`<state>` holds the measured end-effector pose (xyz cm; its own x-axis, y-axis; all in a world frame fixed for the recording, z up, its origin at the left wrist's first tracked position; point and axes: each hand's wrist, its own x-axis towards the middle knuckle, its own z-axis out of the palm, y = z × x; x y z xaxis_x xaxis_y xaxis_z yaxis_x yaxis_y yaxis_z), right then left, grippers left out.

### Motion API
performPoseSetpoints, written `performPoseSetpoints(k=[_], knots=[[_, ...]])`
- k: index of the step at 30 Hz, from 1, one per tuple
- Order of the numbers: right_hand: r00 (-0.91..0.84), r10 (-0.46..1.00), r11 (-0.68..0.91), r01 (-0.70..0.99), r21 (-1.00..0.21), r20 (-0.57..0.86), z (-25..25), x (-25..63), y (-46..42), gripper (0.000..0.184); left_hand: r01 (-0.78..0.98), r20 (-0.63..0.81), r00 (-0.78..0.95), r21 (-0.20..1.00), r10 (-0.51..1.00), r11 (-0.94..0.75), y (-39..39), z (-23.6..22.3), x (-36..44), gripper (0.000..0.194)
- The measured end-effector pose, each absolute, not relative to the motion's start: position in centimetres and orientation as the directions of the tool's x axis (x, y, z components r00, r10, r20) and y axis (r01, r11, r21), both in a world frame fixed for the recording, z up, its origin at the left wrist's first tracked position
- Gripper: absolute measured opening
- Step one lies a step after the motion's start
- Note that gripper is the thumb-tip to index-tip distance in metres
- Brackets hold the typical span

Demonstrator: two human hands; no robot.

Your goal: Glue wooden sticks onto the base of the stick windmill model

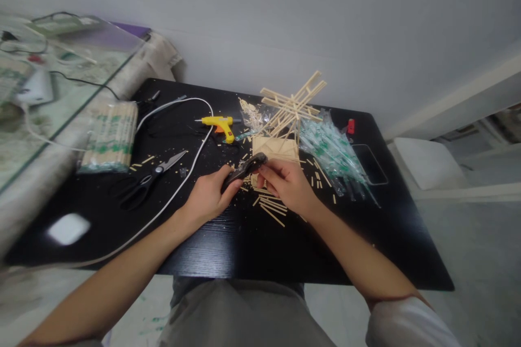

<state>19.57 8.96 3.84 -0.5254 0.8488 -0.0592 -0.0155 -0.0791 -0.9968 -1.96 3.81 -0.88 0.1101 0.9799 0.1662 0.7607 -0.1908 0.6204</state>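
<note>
"Dark tool (245, 168), where?"
"Over the table (199, 252), snug in the left hand (205, 195). The right hand (291, 184) curls by its tip; can't tell if it's holding anything."
"Done?"
"Some crossed sticks (293, 107) look joined; loose sticks (273, 210) don't."

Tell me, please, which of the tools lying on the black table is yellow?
The glue gun, left of the lattice of sticks; the scissors have black handles and metal blades.
</note>
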Motion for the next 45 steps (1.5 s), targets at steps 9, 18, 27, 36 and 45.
performPoseSetpoints(k=[9,18,27,36,45], knots=[[-0.425,0.904,-0.045,-0.005,-0.999,-0.039,3.53,19.30,8.75,0.040,0.742,0.221,0.090,0.635,0.971,-0.213,3.94,-1.45,-1.94,0.038],[-0.517,0.855,-0.047,-0.014,-0.999,-0.033,4.27,19.53,8.72,0.047,0.697,0.263,0.127,0.662,0.956,-0.274,3.86,-1.76,-2.44,0.040],[-0.634,0.769,-0.202,-0.110,-0.973,-0.088,4.05,19.69,8.95,0.039,0.651,0.322,0.178,0.670,0.930,-0.356,3.89,-1.69,-2.75,0.040],[-0.607,0.788,-0.213,-0.119,-0.970,-0.098,3.87,19.54,8.77,0.038,0.690,0.275,0.145,0.661,0.950,-0.296,3.64,-0.98,-2.45,0.034],[-0.592,0.801,-0.178,-0.092,-0.980,-0.090,3.61,19.41,8.91,0.042,0.675,0.282,0.164,0.667,0.945,-0.316,3.88,-1.29,-2.64,0.039]])
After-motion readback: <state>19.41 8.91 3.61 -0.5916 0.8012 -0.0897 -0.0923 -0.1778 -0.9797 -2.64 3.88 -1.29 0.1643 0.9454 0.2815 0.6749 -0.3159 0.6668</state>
